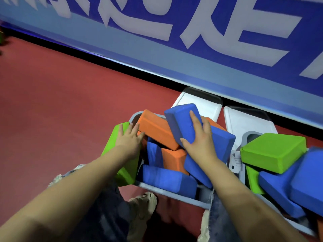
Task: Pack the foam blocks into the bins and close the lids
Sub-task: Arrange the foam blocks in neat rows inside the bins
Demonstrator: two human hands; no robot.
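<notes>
Your right hand (201, 137) grips the top blue block (183, 119) over the left bin (167, 191). Your left hand (128, 137) lies flat and open on the green block (113, 142).

single head-worn wide-angle view, looking forward and steeply down, close over grey bin (167, 191) on red floor (52, 102).

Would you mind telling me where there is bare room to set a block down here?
The red floor left of the left bin and below the blue banner is bare. Both bins are heaped above their rims; the right bin is equally crowded.
</notes>
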